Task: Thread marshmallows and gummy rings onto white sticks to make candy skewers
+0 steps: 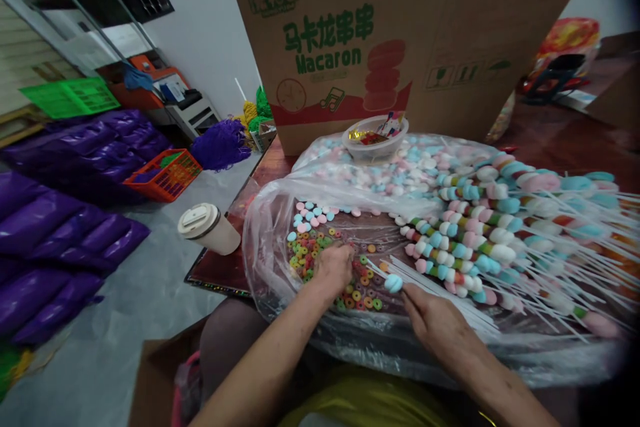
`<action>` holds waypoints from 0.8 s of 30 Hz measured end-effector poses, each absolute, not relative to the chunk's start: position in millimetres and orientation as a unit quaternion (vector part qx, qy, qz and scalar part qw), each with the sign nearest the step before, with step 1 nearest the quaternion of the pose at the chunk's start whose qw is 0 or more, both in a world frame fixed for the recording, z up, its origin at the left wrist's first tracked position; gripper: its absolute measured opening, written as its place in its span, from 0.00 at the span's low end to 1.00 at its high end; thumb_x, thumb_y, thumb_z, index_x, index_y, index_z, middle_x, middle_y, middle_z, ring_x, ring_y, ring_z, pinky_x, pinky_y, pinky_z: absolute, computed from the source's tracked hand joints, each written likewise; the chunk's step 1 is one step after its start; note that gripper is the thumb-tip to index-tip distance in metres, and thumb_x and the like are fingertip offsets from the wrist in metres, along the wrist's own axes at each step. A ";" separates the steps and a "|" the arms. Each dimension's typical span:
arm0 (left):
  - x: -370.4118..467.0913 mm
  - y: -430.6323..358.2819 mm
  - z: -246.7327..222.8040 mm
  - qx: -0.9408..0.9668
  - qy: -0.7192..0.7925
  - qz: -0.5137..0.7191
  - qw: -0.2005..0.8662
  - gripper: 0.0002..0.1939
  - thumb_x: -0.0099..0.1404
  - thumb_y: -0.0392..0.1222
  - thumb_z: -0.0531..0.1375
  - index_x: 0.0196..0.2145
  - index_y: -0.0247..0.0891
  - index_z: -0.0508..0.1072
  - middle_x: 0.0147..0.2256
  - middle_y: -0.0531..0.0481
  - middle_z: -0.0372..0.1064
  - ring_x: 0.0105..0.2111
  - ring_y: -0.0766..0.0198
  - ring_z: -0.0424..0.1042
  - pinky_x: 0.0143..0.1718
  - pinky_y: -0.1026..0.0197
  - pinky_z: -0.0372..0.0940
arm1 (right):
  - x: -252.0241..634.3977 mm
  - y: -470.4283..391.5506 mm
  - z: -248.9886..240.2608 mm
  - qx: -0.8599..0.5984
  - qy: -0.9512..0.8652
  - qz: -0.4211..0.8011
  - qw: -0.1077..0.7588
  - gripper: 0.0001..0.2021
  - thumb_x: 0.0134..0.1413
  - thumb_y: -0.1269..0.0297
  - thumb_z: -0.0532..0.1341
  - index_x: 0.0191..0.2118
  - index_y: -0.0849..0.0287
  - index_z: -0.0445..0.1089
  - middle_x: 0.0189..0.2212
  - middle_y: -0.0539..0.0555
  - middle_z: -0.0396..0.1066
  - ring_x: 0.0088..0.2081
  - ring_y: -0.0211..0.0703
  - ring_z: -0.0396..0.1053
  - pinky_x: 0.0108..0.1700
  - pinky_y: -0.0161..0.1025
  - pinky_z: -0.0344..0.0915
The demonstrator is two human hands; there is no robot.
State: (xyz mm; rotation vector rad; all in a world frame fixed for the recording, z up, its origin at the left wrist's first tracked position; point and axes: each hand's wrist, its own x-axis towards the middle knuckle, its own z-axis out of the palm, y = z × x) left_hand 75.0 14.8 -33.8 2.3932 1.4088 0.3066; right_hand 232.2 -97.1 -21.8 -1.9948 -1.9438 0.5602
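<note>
My left hand (334, 269) reaches down into the loose ring-shaped candies (305, 250) on the clear plastic bag (270, 227); its fingertips are hidden among them. A white stick with a pale blue candy (393, 283) near its end is held in my right hand (425, 310), fingers closed round it. Bare white sticks (445, 300) lie just beyond that hand. Flat pink and blue candies (313, 215) rest behind the rings. To the right are piled finished-looking skewers (470, 233) of pink, white and blue candies.
A large cardboard box (425, 33) stands at the back, with a white bowl (375, 137) of wrappers before it. A lidded cup (210, 228) is at the table's left edge. Purple sacks (55, 240) and an orange basket (165, 175) lie on the left floor.
</note>
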 end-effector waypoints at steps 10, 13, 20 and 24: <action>64.8 -4.5 -30.1 0.508 0.571 0.349 0.542 0.07 0.48 0.32 0.57 0.28 0.32 0.71 0.22 0.50 0.69 0.21 0.66 0.69 0.25 0.63 0.65 | 213.3 -92.6 -15.8 -0.694 -0.690 0.190 0.081 0.11 0.53 0.68 0.47 0.31 0.57 0.66 0.22 0.53 0.71 0.23 0.40 0.67 0.23 0.35 0.46; 59.0 -4.2 -33.0 0.532 0.612 0.353 0.467 0.07 0.49 0.32 0.56 0.28 0.33 0.72 0.24 0.50 0.70 0.25 0.66 0.70 0.30 0.62 0.65 | 221.0 -94.5 -16.6 -0.709 -0.677 0.177 0.083 0.11 0.54 0.68 0.46 0.34 0.57 0.65 0.23 0.54 0.71 0.25 0.42 0.68 0.24 0.35 0.47; 67.9 -11.9 -18.5 0.821 0.525 0.045 0.220 0.06 0.52 0.41 0.56 0.27 0.42 0.73 0.34 0.51 0.69 0.33 0.62 0.68 0.36 0.61 0.62 | 238.6 -109.2 -26.7 -0.722 -0.662 0.187 0.079 0.13 0.55 0.66 0.44 0.34 0.57 0.65 0.25 0.55 0.72 0.28 0.44 0.69 0.26 0.35 0.51; 68.0 -13.4 -23.1 0.794 0.545 0.068 0.260 0.06 0.53 0.39 0.55 0.27 0.40 0.72 0.31 0.52 0.69 0.30 0.65 0.67 0.32 0.65 0.61 | 234.6 -117.8 -29.6 -0.715 -0.670 0.180 0.088 0.13 0.55 0.67 0.45 0.35 0.57 0.65 0.26 0.55 0.72 0.28 0.41 0.68 0.29 0.34 0.53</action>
